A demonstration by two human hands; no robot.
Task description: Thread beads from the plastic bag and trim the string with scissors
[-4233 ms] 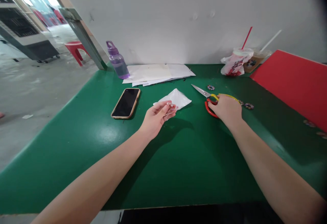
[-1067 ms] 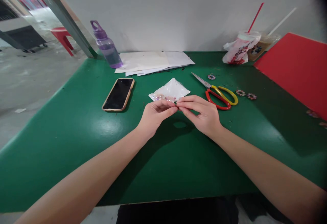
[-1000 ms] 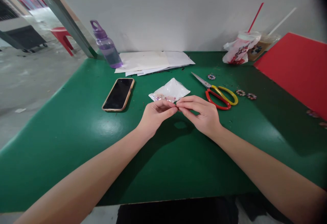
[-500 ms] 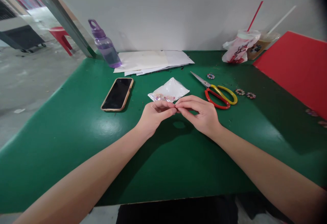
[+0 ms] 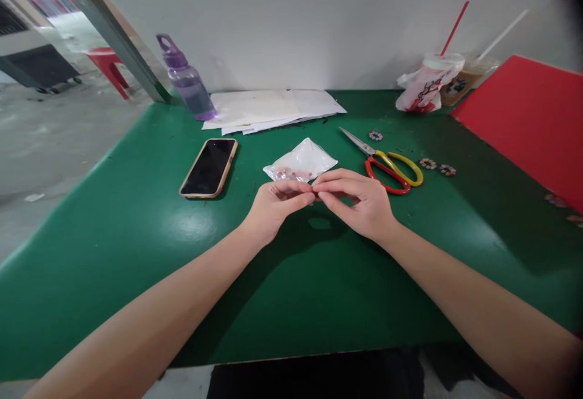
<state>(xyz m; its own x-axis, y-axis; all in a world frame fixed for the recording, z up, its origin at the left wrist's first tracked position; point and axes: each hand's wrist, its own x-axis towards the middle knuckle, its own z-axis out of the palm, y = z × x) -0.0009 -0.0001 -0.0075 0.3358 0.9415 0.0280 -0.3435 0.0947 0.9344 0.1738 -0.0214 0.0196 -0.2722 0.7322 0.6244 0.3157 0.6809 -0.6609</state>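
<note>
Two bare hands were held close together at the center of the frame, above a green table (image 5: 255,308). The left hand (image 5: 269,209) was extended from the lower left, the right hand (image 5: 362,204) from the lower right. On each hand the thumb and fingers were pressed together at the tips, and a small reddish item (image 5: 316,193) was pinched between both hands; it was mostly covered, so its shape could not be told.

Just beyond the fingers, a small clear-and-white plastic bag (image 5: 305,155) was laid flat, with tiny beads (image 5: 291,175) seen at its near edge. To the right of center, scissors (image 5: 386,160) with one red and one yellow handle were pointed toward the upper left, near the right hand. Around them three small beaded rings (image 5: 376,136) were scattered.

Left of center, a phone (image 5: 209,168) in a tan case was placed screen up. Along the table's back edge, a purple bottle (image 5: 189,90) was seen at the upper left, beside white papers (image 5: 273,106). At the upper right, two drink cups (image 5: 429,86) with straws were set next to a large red board (image 5: 523,113).
</note>
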